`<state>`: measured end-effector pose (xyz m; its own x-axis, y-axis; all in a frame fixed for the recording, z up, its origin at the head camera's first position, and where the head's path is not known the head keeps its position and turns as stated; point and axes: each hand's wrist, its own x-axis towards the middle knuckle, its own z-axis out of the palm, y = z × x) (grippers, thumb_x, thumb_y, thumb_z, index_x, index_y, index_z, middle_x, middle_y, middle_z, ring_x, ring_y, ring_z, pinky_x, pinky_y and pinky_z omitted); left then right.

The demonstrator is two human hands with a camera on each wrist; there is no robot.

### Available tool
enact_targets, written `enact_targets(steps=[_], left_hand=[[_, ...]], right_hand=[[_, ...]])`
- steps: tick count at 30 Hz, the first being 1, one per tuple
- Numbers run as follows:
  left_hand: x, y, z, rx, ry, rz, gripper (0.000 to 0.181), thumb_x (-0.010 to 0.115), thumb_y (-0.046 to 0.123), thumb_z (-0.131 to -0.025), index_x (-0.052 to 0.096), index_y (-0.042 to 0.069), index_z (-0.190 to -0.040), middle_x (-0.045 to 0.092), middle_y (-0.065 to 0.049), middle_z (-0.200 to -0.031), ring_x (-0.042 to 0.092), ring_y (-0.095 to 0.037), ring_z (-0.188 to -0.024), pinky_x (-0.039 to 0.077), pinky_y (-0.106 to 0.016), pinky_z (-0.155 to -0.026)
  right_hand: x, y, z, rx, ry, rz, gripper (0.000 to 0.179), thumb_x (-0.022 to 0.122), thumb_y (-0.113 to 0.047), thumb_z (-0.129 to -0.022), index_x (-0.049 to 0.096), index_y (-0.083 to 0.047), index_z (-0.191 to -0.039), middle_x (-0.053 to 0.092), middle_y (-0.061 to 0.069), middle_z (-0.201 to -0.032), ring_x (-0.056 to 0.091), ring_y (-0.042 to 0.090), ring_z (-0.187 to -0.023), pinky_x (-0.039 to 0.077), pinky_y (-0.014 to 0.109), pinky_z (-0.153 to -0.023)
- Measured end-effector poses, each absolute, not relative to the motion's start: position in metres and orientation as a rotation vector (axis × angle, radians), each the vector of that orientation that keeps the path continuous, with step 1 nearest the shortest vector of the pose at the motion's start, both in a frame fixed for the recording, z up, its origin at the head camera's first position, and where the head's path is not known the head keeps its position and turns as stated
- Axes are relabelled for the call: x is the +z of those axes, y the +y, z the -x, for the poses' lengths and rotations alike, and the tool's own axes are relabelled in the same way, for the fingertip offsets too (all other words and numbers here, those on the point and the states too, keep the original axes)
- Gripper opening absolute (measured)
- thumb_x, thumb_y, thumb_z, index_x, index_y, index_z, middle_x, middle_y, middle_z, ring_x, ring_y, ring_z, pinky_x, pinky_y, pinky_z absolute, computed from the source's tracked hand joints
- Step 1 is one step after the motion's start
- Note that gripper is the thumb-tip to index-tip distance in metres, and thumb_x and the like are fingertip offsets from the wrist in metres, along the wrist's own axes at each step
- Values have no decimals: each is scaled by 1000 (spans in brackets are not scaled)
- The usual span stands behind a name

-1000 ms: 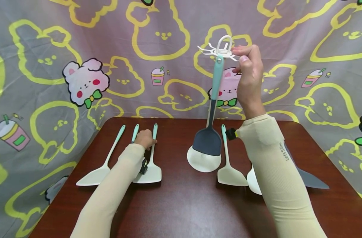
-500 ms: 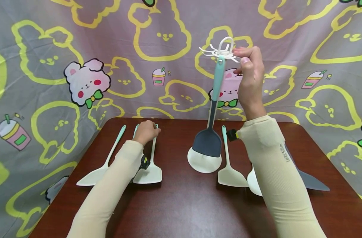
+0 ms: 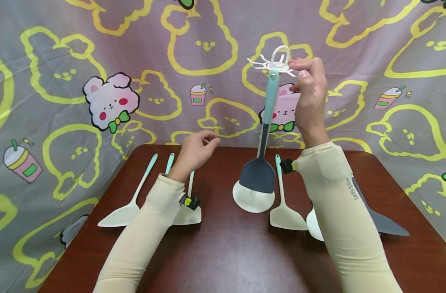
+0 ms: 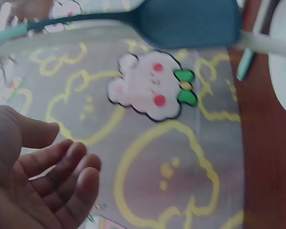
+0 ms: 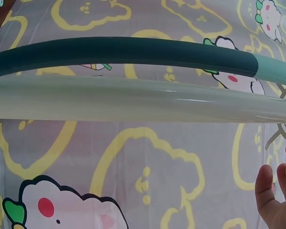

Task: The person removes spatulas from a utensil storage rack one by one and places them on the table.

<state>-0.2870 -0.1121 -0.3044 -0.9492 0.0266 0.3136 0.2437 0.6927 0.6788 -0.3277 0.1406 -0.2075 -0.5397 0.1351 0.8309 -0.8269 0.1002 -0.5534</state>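
My right hand (image 3: 309, 91) is raised and pinches the edge of a white hook rack (image 3: 279, 65), which has a loop on top and several curved arms. A spatula (image 3: 259, 176) with a mint handle and slate-blue head hangs from the rack. Behind it hangs a utensil with a round white head (image 3: 253, 202), its upper part mostly hidden. My left hand (image 3: 198, 149) is in the air above the back of the table, fingers loosely curled, holding nothing. In the left wrist view the left hand (image 4: 47, 176) is below the hanging spatula (image 4: 188, 24).
On the brown table (image 3: 223, 256), a white turner (image 3: 122, 213) lies at far left, with more mint-handled utensils partly under my left arm. To the right lie a cream turner (image 3: 287, 217), a white-headed utensil (image 3: 313, 226) and a slate-blue turner (image 3: 385, 221). A patterned curtain (image 3: 223, 36) hangs behind.
My left hand has left the mint handles at the left of the table and risen up and to the right, empty. The right hand still holds the rack in about the same place.
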Motion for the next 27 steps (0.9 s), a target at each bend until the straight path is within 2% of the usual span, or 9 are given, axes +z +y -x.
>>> enact_targets(steps=[4,8,17,27], left_hand=[[-299,-104,277,-1159,-2498,312,21,62,24,-96,73,13,-111,72,-4,-95,63,-20,-78,51,-31,-66],[-294,-97,270,-1188,-2425,372,19,63,20,-95,74,11,-108,72,-8,-90,63,-19,-74,52,-30,-66],[-285,-80,259,-1262,-2340,479,16,63,15,-95,74,9,-105,72,-8,-91,65,-18,-75,54,-28,-67],[-280,-67,257,-1242,-2300,500,17,63,16,-95,74,10,-107,73,-5,-95,64,-17,-76,53,-28,-68]], right_hand=[[-210,142,329,1538,-1614,-694,34,34,-32,-84,64,-22,-98,61,-13,-107,58,14,-114,47,23,-69],[-211,143,330,1541,-1623,-689,34,34,-31,-84,63,-23,-98,60,-14,-108,58,14,-116,47,24,-70],[-211,146,330,1544,-1621,-701,32,34,-30,-85,63,-25,-98,61,-12,-109,57,15,-118,46,24,-70],[-207,141,328,1580,-1585,-681,35,35,-30,-84,65,-18,-97,62,-10,-106,57,14,-115,42,23,-72]])
